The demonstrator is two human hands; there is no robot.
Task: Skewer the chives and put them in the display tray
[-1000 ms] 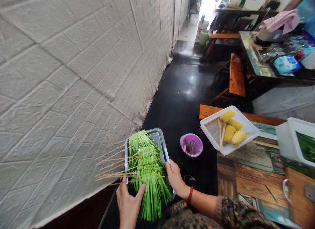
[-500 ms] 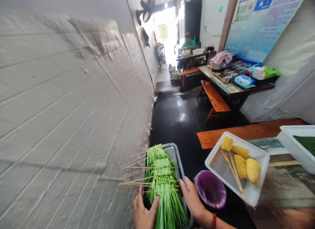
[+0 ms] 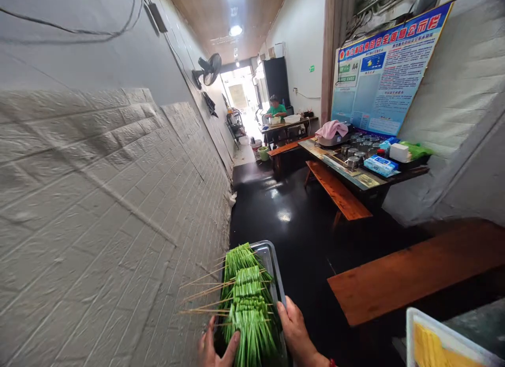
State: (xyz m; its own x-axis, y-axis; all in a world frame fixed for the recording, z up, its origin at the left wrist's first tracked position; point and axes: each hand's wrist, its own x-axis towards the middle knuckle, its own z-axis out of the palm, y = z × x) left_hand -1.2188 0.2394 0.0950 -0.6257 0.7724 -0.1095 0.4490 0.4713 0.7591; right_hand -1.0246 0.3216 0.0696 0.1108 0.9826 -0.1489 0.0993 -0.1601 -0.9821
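A clear-looking tray full of skewered green chives is held low in front of me, close to the wall. My left hand grips its left side, with the thumb over the near chives. On the right rim my right hand is closed, thumb on top and the other fingers out of sight beneath. Thin wooden skewers stick out past the tray's left edge. The near end of the tray is cut off by the picture.
A grey brick-patterned wall runs along my left. To the right are a wooden bench and a white tray of yellow food. Farther on stand a second bench and a cluttered table. A person in green sits beyond.
The view has moved forward and tilted up along the aisle. The purple bin has left the picture, and the yellow-food tray has slid to the lower right. Both hands still hold the chive tray.
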